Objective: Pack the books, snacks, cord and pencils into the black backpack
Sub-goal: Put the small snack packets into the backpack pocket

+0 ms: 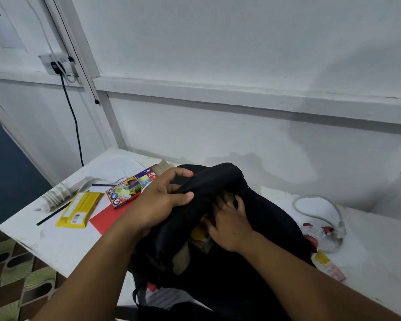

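While the black backpack (259, 218) lay on the white table (56, 242) with its mouth open, the scene read as follows.

Left hand: the left hand (158, 205) gripped a fold of black fabric at the rim of the opening; thumb and fingers (183, 196) were curled tight round the fold, holding it up.

Right hand: the right hand (229, 225) reached into the opening just right of the left fingers; its fingers (220, 206) were spread and only lightly bent, the tips pressed down among the contents. Whether they gripped any item could not be told.

Backpack interior: yellow and tan items showed below the right fingers, partly hidden by the palm; what they were could not be told.

Pencil box: a colourful pencil box (130, 187) lay flat on the table just left of the left fingers, resting on a red sheet (107, 218).

Yellow packet: a yellow packet (79, 209) lay farther left of the pencil box, beside a loose black pencil (53, 213).

Cord: a grey cord (320, 214) lay looped on the table well to the right of the right fingers, outside the backpack.

Snack wrappers: small red-and-white wrappers (317, 232) lay within the cord's loop, and a pink and yellow packet (329, 266) nearer the table edge.

Power strip: a white power strip (58, 193) lay at the far left of the table.
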`<state>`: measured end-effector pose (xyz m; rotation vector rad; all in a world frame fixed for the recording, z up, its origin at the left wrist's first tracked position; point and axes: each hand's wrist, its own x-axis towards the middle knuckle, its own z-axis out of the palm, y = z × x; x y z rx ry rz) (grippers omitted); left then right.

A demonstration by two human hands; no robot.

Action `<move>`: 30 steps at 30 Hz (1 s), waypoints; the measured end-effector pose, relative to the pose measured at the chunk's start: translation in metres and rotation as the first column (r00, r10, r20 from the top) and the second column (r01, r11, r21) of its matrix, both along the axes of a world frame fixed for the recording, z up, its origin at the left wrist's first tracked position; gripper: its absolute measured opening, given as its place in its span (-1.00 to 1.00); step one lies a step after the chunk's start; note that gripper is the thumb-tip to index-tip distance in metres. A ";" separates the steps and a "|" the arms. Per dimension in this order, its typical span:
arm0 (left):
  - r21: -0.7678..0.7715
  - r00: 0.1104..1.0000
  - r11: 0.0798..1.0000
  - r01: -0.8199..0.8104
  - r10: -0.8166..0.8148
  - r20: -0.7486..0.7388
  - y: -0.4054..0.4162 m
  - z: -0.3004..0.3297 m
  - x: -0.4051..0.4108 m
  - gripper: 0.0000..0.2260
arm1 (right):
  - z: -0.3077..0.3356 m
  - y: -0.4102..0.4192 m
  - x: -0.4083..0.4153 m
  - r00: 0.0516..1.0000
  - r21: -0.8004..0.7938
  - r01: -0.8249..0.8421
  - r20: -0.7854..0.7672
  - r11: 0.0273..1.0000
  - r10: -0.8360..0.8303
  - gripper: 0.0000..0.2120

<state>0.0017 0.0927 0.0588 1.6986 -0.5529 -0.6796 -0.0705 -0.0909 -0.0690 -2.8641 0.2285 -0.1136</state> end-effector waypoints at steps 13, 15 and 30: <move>0.266 0.912 0.961 0.078 -0.177 0.371 -0.013 -0.044 -0.022 -0.60 | 0.008 -0.002 -0.112 0.915 0.615 0.210 0.150 0.760 -0.374 -0.75; 0.237 0.891 0.969 0.066 -0.165 0.424 -0.022 -0.053 -0.032 -0.66 | 0.012 0.002 -0.134 0.865 0.592 0.242 0.228 0.769 -0.448 -0.82; 0.258 0.718 0.886 0.386 -0.464 0.520 -0.085 -0.140 -0.114 -0.67 | -0.040 -0.033 -0.233 0.473 0.628 0.565 0.285 0.535 -0.834 -0.71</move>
